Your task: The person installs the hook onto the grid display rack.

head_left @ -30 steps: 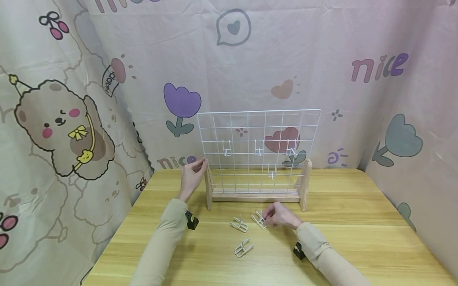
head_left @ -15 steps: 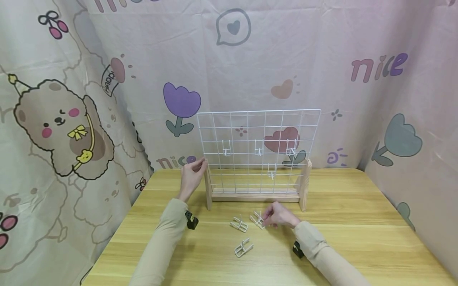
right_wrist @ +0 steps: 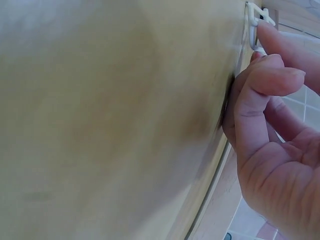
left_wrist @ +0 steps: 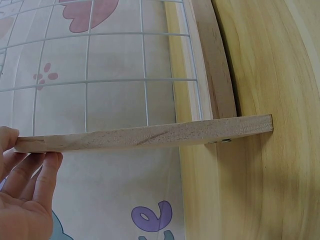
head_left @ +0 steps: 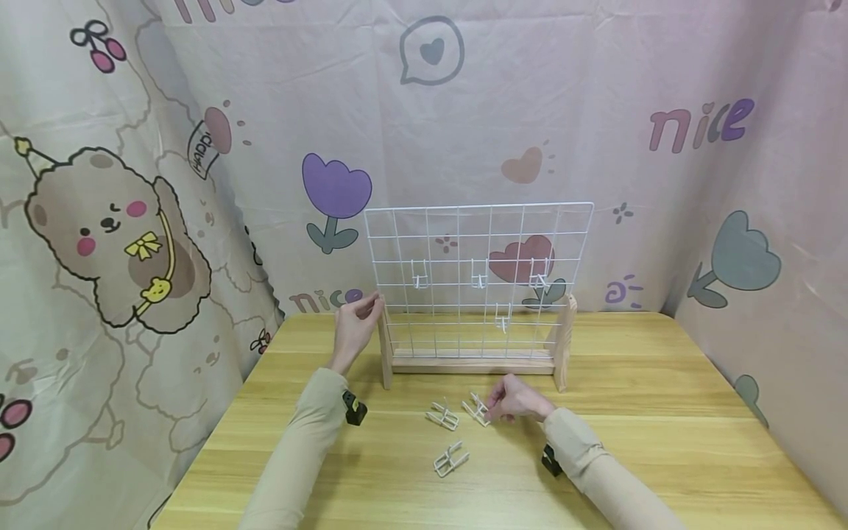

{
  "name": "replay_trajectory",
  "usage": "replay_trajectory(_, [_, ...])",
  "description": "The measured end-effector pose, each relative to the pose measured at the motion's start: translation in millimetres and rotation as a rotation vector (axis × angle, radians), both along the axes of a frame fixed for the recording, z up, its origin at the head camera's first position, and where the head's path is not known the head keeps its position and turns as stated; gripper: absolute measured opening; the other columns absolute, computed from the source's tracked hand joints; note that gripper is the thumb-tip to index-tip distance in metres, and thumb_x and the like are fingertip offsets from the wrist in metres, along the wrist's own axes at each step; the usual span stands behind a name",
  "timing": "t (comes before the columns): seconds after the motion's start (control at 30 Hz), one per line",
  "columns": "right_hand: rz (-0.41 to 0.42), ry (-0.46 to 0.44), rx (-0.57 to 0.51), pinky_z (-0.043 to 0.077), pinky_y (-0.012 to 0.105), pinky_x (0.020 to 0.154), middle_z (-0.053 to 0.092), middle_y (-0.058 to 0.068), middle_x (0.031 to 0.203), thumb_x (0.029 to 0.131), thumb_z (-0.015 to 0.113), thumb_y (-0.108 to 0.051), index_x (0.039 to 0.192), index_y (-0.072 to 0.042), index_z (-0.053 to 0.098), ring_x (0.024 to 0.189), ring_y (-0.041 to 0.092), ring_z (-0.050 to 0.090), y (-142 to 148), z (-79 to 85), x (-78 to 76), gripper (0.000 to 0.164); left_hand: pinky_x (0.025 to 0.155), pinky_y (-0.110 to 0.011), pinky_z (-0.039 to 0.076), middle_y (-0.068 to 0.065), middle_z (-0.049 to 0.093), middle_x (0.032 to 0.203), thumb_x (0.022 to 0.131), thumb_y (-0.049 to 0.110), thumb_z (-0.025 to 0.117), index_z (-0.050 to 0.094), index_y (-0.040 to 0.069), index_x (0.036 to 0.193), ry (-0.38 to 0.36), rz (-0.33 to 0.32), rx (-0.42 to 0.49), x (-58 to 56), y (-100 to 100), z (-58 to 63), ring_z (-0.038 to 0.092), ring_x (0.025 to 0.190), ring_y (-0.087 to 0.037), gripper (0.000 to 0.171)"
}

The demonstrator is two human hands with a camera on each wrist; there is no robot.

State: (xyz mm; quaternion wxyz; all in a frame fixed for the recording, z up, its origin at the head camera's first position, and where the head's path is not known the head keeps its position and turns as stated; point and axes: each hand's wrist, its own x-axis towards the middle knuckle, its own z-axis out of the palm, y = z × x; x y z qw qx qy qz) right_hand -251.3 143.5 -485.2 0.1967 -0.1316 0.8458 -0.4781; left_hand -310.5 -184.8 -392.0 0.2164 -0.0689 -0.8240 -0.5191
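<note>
A white wire grid panel [head_left: 474,243] stands in a pale wooden frame [head_left: 473,363]. My left hand [head_left: 355,327] pinches the top of its left wooden post [left_wrist: 140,137] between thumb and fingers, as the left wrist view shows. In front of the stand, my right hand [head_left: 520,399] holds a small white hook [head_left: 474,409] by its near end with thumb and finger, at the tabletop. Part of that hook is hidden behind the fingertips. Two more loose hooks lie to its left, one hook [head_left: 442,417] close by and another hook [head_left: 452,459] nearer me.
Several white hooks hang on the grid, three in an upper row with a middle hook [head_left: 479,280], and one lower hook [head_left: 503,322]. Everything stands on a wooden table [head_left: 636,427]. A printed curtain [head_left: 563,103] hangs close behind and at both sides.
The hook in my right hand has shifted and turned slightly, and the hand has edged a little to the left. My left hand stays on the post.
</note>
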Motion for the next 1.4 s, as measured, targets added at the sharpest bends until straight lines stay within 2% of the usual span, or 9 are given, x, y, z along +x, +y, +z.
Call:
replay_trajectory(0.6, [0.033,0.004,0.003,0.042,0.014,0.046,0.064,-0.002,0.064,0.077,0.080,0.000,0.081,0.002,0.069,0.048,0.005,0.049,3.0,-0.6,-0.1,0.011,0.093,-0.043,0.060,-0.017,0.070,0.125,0.098,0.024,0.067,0.068,0.004,0.127,0.000,0.001,-0.006,-1.3,0.0,-0.7,0.073,0.109,-0.032,0.036])
replay_trajectory(1.0, [0.048,-0.014,-0.031,0.055,0.021,0.051,0.068,0.002,0.066,0.078,0.080,0.001,0.081,0.003,0.069,0.052,0.009,0.059,4.8,-2.4,-0.2,0.011,0.092,-0.043,0.061,-0.017,0.070,0.126,0.098,0.025,0.067,0.068,0.006,0.128,-0.004,0.006,-0.012,-0.1,-0.2,-1.1,0.073,0.109,-0.032,0.036])
replay_trajectory(1.4, [0.062,-0.012,-0.099,0.058,0.022,0.053,0.072,0.007,0.071,0.079,0.080,-0.001,0.084,0.006,0.069,0.054,0.009,0.062,9.9,-6.0,-1.7,0.014,0.092,-0.043,0.060,-0.017,0.070,0.126,0.098,0.025,0.066,0.068,0.005,0.128,0.001,0.000,-0.012,0.2,0.2,-0.6,0.073,0.110,-0.032,0.037])
